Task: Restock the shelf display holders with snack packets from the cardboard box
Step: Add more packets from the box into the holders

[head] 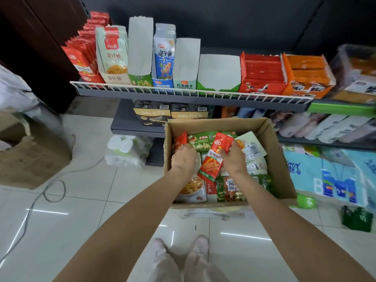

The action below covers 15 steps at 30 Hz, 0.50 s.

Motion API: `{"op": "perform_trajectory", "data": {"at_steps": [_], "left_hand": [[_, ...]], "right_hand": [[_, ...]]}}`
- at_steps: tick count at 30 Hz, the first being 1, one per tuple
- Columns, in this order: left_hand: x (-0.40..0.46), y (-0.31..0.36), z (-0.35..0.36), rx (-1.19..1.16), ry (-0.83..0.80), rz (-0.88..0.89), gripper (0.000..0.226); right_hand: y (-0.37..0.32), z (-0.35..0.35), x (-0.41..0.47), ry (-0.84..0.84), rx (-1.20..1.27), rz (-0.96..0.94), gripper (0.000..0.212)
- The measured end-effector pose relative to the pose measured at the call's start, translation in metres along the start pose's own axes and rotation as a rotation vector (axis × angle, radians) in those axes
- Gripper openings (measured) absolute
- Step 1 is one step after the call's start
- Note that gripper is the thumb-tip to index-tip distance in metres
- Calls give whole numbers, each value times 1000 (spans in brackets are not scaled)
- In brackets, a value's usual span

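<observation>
Shop floor; fingers [224, 152] around red packet [213, 159]

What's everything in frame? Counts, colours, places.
box: 1, brown, floor under shelf
red packet: 1, red, in right grip over box
other packets: many, green, white, red, inside box
holders: about nine, four look empty, on shelf
shelf: 1, grey, white wire rail
side box: 1, brown, floor left
cable: 1, grey, floor
left hand: in box, on packets
right hand: holds red packet
</observation>
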<state>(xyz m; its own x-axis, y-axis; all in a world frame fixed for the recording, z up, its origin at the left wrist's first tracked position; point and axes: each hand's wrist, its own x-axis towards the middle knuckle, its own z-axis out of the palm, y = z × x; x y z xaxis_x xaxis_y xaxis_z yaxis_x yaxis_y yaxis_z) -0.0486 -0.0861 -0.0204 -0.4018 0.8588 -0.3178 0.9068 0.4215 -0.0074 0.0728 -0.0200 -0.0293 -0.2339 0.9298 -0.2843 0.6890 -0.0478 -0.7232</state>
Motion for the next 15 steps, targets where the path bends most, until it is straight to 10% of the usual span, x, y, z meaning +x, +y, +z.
{"op": "perform_trajectory", "data": {"at_steps": [8,15], "left_hand": [[-27,-14,-9,64,539,523,53],[-29,-34,-29,79,810,637,29]], "right_hand": [[-28,-21,-12,-100,707,180,26],[-64,-23,-22,-139,712,75,12]]}}
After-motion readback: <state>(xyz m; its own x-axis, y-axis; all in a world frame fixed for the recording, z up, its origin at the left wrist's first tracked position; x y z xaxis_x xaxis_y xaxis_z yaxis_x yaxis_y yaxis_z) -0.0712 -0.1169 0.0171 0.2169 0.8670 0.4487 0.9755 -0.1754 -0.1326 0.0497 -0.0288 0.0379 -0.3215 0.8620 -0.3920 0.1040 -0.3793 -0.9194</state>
